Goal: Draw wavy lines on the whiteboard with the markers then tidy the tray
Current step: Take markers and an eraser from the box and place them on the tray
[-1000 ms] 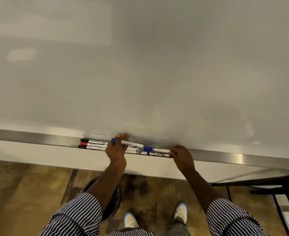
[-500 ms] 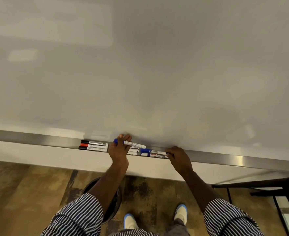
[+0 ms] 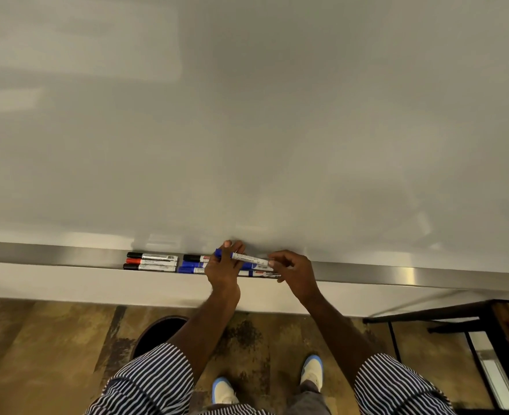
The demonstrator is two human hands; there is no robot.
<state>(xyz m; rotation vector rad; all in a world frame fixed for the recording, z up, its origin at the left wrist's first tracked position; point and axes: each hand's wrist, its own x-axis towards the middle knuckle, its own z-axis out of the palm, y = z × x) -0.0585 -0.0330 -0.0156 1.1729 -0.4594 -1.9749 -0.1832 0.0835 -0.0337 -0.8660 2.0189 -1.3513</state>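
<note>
Metal tray [image 3: 67, 255], blue marker [image 3: 248, 259] spanning left hand [image 3: 223, 269], right hand [image 3: 295, 271] grip

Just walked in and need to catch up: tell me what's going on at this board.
A person in striped sleeves stands at a blank white whiteboard, with no lines visible on it. The left hand grips a blue-capped white marker near its cap, and the right hand holds its other end, just above the long metal tray. Three markers, two black-capped and one red-capped, lie side by side at the left in the tray, with more black and blue ones beneath the hands.
</note>
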